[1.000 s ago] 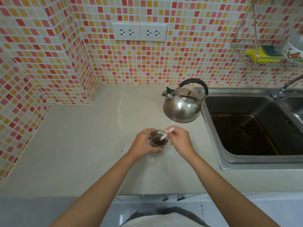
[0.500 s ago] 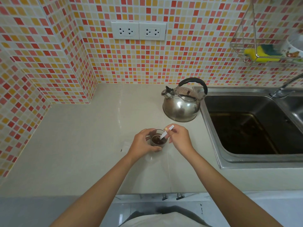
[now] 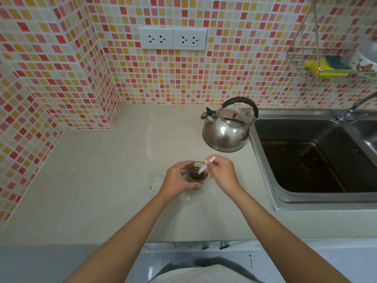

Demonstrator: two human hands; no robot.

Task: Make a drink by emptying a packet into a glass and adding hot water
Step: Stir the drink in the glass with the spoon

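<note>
A small clear glass with dark brown liquid stands on the beige counter. My left hand wraps around its left side. My right hand pinches a narrow white packet, which slants down with its lower end dipped into the drink. A steel kettle with a black handle stands behind the glass, upright on the counter.
A steel sink lies to the right, its tap at the far right. A wire rack with a yellow sponge hangs on the tiled wall. Two sockets sit above the counter. A small scrap lies left of the glass.
The packet's lower end has shifted slightly inside the glass as my right hand moves a little; the left hand keeps its hold on the glass. The kettle has not moved.
</note>
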